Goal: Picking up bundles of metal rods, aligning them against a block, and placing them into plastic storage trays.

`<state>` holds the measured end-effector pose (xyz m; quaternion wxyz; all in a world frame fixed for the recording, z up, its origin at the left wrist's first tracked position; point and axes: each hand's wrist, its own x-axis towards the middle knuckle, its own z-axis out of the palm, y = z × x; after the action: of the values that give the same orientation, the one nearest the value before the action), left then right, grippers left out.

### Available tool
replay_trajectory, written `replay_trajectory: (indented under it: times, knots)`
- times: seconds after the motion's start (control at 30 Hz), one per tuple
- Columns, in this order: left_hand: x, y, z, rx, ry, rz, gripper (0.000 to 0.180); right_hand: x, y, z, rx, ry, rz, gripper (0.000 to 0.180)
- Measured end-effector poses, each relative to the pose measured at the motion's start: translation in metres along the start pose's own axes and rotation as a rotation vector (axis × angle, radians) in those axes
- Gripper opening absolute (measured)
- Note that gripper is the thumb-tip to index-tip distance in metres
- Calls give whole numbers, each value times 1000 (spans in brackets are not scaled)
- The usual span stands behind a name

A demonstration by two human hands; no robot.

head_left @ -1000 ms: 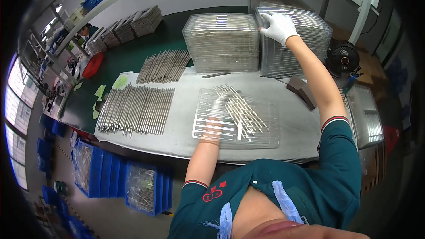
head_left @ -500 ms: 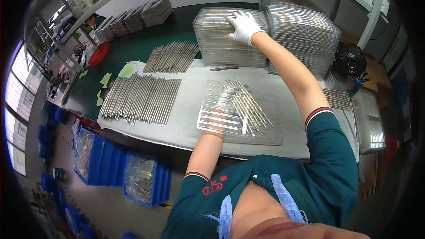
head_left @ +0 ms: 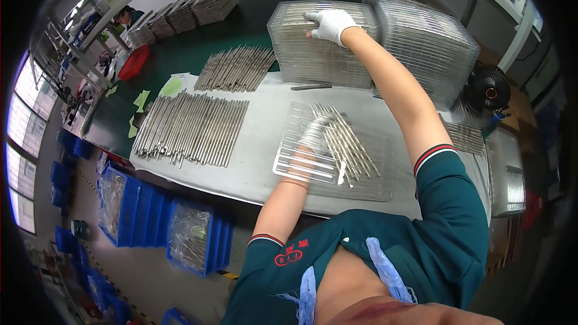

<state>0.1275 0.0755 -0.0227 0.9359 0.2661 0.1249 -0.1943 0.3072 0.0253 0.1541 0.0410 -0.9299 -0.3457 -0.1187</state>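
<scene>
Head view, left to right: near rods (head_left: 192,129) lay loose in a row, far rods (head_left: 235,69) behind; a knock could have set either rolling. Clear tray (head_left: 288,151) was at near centre; left hand (head_left: 314,135) showed blurred through its plastic, grip can't tell. Crossed rods (head_left: 353,147) lay at the tray's right part; a tilt could have slid them off, and the crossing could have caused scratches or jams. Right hand (head_left: 333,26) was on top of left stack (head_left: 325,63), thumb apart from fingers; can't tell if it pinched anything. Uneven pull could have toppled that tall stack or dragged several layers together.

Counts: near rods one row, far rods one row, pieces too tight to count; tray one or two overlapping, unclear; crossed rods roughly a dozen, overlapped; left stack one; right stack (head_left: 430,48) one; fan (head_left: 490,89) one.
</scene>
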Motion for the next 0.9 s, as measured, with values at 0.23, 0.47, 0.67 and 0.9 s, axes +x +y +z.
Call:
replay_trajectory:
  times: [0.23, 0.47, 0.67, 0.9]
  knots:
    - [1, -1, 1, 63, -2, 58, 32, 6, 3, 6, -11, 48, -9, 62]
    - [11, -4, -7, 62, -13, 50, 27, -27, -17, -2, -14, 123, -220, 74]
    - [17, -2, -17, -167, 51, -15, 28, -189, -67, -10, 424, -176, -669, 62]
    - [10, -4, -5, 36, -42, 39, 28, -288, -64, 18, 301, -227, -473, 41]
